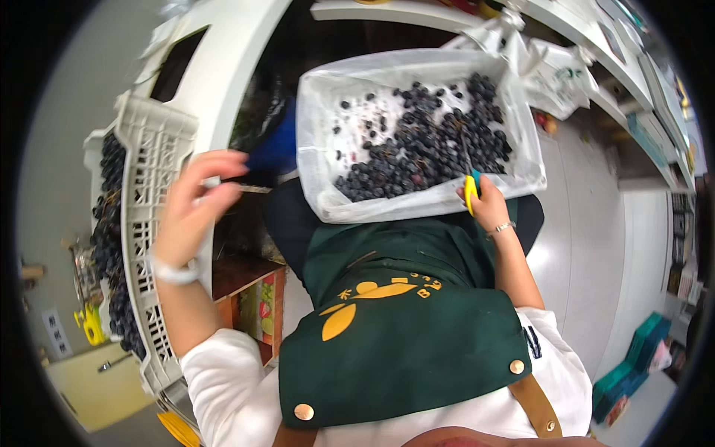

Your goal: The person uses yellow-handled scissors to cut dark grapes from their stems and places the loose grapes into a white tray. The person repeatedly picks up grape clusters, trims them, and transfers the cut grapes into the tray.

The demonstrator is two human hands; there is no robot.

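Note:
A lined box with a white sheet liner rests across my lap, and many loose dark grapes lie in it, mostly to the right and front. My right hand, at the box's near right edge, grips scissors with yellow and teal handles. Their blades point away from me, over the grapes. Raised to the left of the box, my left hand is blurred, its thumb and fingers apart. A small whitish thing shows by its fingers; I cannot tell what it is. Close beyond this hand stands a white plastic crate.
Bunches of dark grapes fill the crate at the left. White plastic bags hang beyond the box's far right corner. A wooden-look box with a fruit print stands below my left arm. White shelving edges the far side.

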